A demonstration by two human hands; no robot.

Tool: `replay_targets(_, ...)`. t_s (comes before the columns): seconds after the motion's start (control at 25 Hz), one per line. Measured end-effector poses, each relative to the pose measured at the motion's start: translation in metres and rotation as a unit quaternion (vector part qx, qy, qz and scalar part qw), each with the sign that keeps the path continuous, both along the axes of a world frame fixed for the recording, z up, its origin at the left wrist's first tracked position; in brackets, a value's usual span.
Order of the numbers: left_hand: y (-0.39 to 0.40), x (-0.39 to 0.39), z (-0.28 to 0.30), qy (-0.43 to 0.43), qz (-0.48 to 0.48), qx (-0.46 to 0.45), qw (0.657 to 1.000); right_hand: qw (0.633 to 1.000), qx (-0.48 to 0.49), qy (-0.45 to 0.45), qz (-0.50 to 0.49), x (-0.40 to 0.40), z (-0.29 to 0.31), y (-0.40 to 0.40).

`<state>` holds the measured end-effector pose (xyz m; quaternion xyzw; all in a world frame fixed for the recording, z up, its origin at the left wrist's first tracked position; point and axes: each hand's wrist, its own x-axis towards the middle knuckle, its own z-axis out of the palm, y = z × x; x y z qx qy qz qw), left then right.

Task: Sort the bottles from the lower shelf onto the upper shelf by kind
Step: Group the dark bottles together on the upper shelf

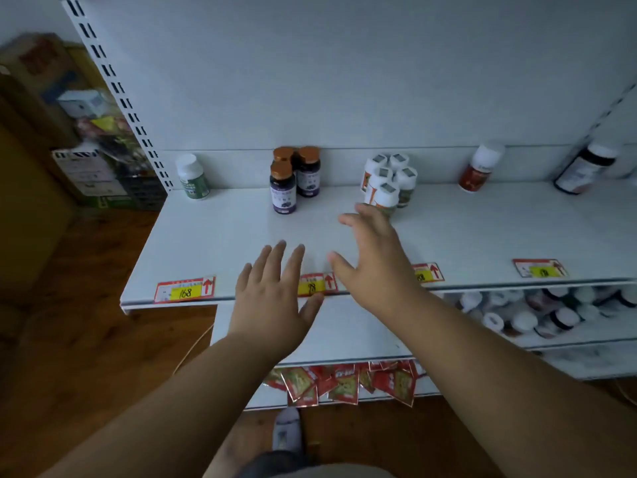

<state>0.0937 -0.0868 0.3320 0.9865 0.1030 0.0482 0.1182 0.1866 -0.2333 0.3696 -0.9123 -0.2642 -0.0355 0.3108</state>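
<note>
On the white upper shelf (220, 236) stand sorted bottles: a green-label white bottle (192, 177) at the left, three purple bottles with copper caps (293, 177), several white-capped bottles (387, 181) in a cluster, a red-label bottle (479, 172) and a dark bottle (582, 172) at the right. Mixed bottles (537, 312) lie in a heap on the lower shelf (344, 336) at the right. My left hand (275, 291) hovers flat and empty over the upper shelf's front edge. My right hand (375, 257) is spread and empty, its fingertips just short of the white-capped cluster.
Price tags (184, 289) line the upper shelf's front edge. Red sachets (344, 381) hang under the lower shelf. Cardboard boxes (51, 91) and packaged goods stand at the left on a wooden floor (86, 322). A slotted upright (117, 88) borders the shelf's left side.
</note>
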Motion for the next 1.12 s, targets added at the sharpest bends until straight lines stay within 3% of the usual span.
replay_targets(0.28, -0.105, -0.036, -0.022, -0.014, -0.104, 0.008, 0.994, 0.998, 0.016, 0.028, -0.061, -0.064, -0.034, -0.123)
replay_targets(0.52, -0.137, -0.006, -0.128, 0.09, -0.198, -0.028, 0.976, 0.982, 0.026, 0.098, -0.161, -0.07, -0.135, -0.174)
replay_targets(0.8, -0.14, 0.091, -0.316, 0.12, -0.177, -0.019, 0.977, 0.947, 0.022, 0.197, -0.254, 0.008, -0.331, -0.159)
replay_targets(1.12, -0.095, 0.151, -0.404, 0.114, -0.2, 0.02, 0.973, 0.91, 0.128, 0.236, -0.316, 0.126, -0.467, -0.107)
